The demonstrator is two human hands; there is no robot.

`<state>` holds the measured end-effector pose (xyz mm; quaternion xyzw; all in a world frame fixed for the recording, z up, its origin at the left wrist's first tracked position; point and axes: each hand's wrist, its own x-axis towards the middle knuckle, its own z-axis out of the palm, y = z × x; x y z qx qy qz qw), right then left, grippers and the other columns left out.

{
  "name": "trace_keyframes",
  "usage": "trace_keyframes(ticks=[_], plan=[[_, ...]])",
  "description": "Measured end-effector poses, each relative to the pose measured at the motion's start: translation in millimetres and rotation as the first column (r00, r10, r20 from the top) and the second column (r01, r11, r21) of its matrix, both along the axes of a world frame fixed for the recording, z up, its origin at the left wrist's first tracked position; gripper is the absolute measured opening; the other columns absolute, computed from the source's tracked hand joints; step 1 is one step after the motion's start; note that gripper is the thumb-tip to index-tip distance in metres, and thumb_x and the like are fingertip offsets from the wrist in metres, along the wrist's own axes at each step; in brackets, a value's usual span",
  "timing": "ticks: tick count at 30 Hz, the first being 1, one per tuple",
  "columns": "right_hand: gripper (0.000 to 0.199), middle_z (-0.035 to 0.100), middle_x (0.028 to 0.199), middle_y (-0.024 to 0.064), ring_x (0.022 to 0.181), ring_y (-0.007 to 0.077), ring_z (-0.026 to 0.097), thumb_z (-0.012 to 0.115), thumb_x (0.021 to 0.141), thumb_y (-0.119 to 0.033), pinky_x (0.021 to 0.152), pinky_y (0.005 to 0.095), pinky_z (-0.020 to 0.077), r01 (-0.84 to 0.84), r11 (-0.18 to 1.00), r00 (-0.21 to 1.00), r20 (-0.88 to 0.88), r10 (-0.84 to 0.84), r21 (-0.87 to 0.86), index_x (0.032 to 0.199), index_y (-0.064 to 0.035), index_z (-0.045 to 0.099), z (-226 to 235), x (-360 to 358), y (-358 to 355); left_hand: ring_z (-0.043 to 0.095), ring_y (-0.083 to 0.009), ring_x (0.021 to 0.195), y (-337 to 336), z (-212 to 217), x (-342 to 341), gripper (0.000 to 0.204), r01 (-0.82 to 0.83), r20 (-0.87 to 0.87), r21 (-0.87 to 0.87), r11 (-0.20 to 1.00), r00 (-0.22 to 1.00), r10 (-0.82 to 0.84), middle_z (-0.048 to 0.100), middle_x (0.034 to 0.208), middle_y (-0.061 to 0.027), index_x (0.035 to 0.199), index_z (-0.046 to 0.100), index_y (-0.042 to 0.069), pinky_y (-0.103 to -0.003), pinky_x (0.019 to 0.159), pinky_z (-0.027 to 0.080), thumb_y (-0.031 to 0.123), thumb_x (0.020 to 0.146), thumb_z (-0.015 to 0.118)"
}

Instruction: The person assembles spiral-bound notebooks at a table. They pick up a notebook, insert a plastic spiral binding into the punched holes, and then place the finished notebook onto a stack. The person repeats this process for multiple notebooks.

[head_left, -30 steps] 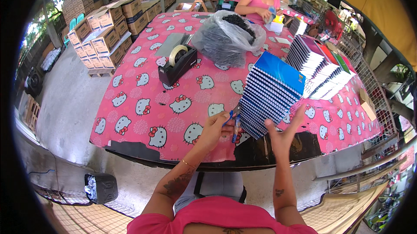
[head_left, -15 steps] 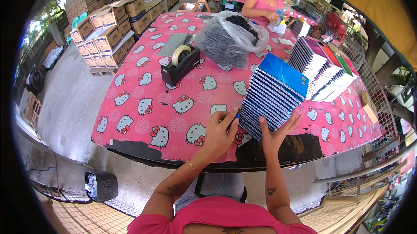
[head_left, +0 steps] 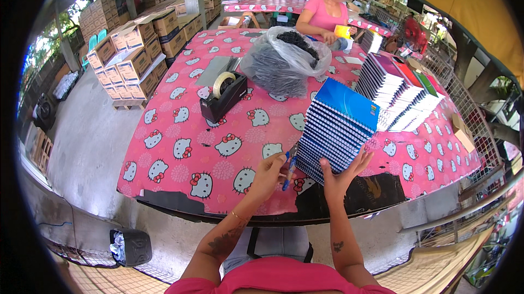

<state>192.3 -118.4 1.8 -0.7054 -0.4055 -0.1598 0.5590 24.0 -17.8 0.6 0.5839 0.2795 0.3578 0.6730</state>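
A tall stack of blue-covered spiral notebooks (head_left: 335, 133) leans at a slant on the table, bound edges toward me. My left hand (head_left: 268, 177) is closed around a blue-handled hand tool (head_left: 286, 180). Its dark tip is beside the left edge of the stack's bindings; I cannot tell whether it is scissors or pliers. At the stack's near right corner, my right hand (head_left: 343, 177) rests against the notebooks, fingers spread and thumb on the bound edges.
A black tape dispenser (head_left: 224, 97) and a clear bag of dark coils (head_left: 281, 67) lie beyond my left hand. More notebook stacks (head_left: 401, 95) stand to the right. Across the pink-covered table (head_left: 180, 152) a person (head_left: 322, 13) handles something yellow. Cartons (head_left: 131, 65) are piled at left.
The tool in my left hand has swung so its blue handles show apart. The stack and both hands sit slightly lower and further left in view. The person opposite now has something yellow.
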Motion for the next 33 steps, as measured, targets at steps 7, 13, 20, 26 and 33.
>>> trace_keyframes(ticks=[7,13,20,26,33], plan=[[0.119,-0.004,0.153,0.0313,0.143,0.0483,0.0,0.085,0.067,-0.043,0.111,0.061,0.0128,0.016,1.0,1.0,0.011,-0.017,0.021,0.151,-0.0034,0.011,-9,2,-7,0.068,-0.0205,0.081,0,5,-6,0.039,0.009,-0.029,0.078,0.997,1.0,-0.006,0.064,0.095,-0.0104,0.12,0.058,-0.002,-0.032,0.072,0.055,0.028,0.099,0.048],[0.117,-0.005,0.153,0.0311,0.143,0.0487,0.0,0.084,0.069,-0.043,0.111,0.0601,0.0137,0.023,1.0,0.999,0.027,-0.023,0.008,0.151,-0.0052,0.011,-9,2,-4,0.068,-0.024,0.079,-2,-3,-1,0.038,0.112,0.193,-0.399,0.91,0.981,-0.035,0.065,0.096,-0.0145,0.118,0.057,-0.002,-0.037,0.071,0.057,0.029,0.098,0.051],[0.116,-0.005,0.153,0.0308,0.143,0.0493,0.0,0.084,0.069,-0.043,0.111,0.0601,0.0155,0.026,1.0,0.999,0.032,-0.026,-0.008,0.151,-0.0054,0.011,-9,0,-6,0.065,-0.019,0.076,-7,-2,-1,0.038,-0.104,-0.171,0.608,0.787,0.951,0.259,0.064,0.096,-0.0106,0.113,0.061,-0.003,-0.03,0.068,0.053,0.03,0.098,0.05],[0.117,-0.005,0.153,0.0305,0.143,0.0497,0.001,0.085,0.068,-0.043,0.111,0.0615,0.0152,0.05,0.998,0.998,0.044,-0.048,-0.035,0.151,-0.0059,0.012,-11,-2,-3,0.066,-0.0204,0.079,-4,-14,-2,0.036,0.063,0.078,-0.298,0.953,0.996,-0.041,0.064,0.096,-0.0109,0.115,0.058,-0.003,-0.032,0.068,0.055,0.028,0.098,0.05],[0.117,-0.003,0.153,0.0294,0.142,0.0489,0.004,0.086,0.066,-0.043,0.111,0.0604,0.0158,0.047,0.999,0.998,0.05,-0.047,-0.008,0.151,-0.0062,0.014,-12,-1,-1,0.065,-0.0189,0.076,-6,-11,0,0.035,-0.055,-0.048,0.015,0.998,0.997,0.055,0.064,0.092,-0.0094,0.112,0.061,-0.002,-0.031,0.068,0.054,0.028,0.098,0.05]])
